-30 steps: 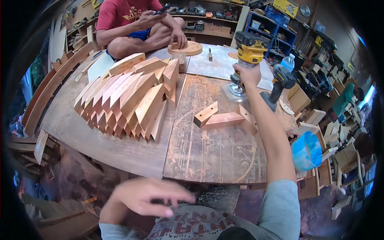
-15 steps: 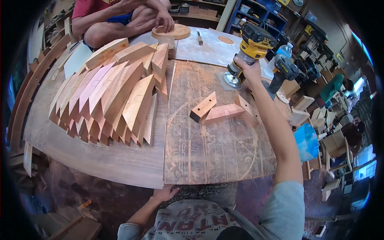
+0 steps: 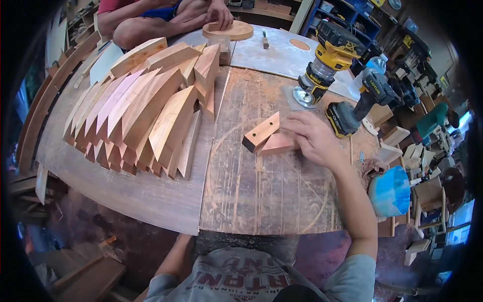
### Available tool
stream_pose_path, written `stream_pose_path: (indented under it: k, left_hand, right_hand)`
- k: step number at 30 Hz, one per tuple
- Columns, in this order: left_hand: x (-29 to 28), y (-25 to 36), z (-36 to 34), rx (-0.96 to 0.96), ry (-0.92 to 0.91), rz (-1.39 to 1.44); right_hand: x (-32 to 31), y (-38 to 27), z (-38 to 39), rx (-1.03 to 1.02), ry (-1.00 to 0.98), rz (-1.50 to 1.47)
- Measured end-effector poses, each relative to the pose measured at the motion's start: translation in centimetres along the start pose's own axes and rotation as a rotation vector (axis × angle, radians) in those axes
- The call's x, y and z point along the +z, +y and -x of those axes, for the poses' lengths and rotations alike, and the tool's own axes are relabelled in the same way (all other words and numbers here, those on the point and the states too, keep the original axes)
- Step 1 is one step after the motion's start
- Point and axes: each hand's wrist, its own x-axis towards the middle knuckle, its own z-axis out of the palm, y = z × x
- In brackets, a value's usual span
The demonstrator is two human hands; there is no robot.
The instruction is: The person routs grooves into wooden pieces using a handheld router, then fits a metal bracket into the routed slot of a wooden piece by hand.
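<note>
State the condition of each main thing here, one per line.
Right hand: fingers extended, over the plain block
Router: standing upright on its base
Cordless tool: standing on its battery
Two-holed block: lying, holes facing up
Wood stack: piled in layers
Round board: lying flat, another person's hand at it
Bottle: standing upright

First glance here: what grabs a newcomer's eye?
The big pile of pointed wooden pieces on the left of the workbench. Then the yellow-and-black router standing toward the far right, beyond the right hand at the small wooden blocks.
</note>
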Motion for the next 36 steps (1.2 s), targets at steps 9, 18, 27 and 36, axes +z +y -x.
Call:
stream_pose_path:
  k: [9, 18, 27, 36]
  left_hand:
    - [-23.1, 19.6, -1.2, 0.435, -1.148, 0.692]
    - [-24.9, 26.4, -12.3, 0.612, -0.095, 0.224]
    - [-20.5, 26.9, -18.0, 0.638, 0.105, -0.074]
    - [-19.4, 25.4, -18.4, 0.763, 0.019, -0.099]
  right_hand:
    - [0.7, 0.0, -2.7, -0.004, -0.116, -0.06]
    - [1.8, -1.4, -1.7, -0.076, -0.147, -0.004]
    - [1.8, -1.1, -1.2, -0.041, -0.09, 0.095]
    - [-2.8, 2.7, 0.5, 0.148, -0.06, -0.016]
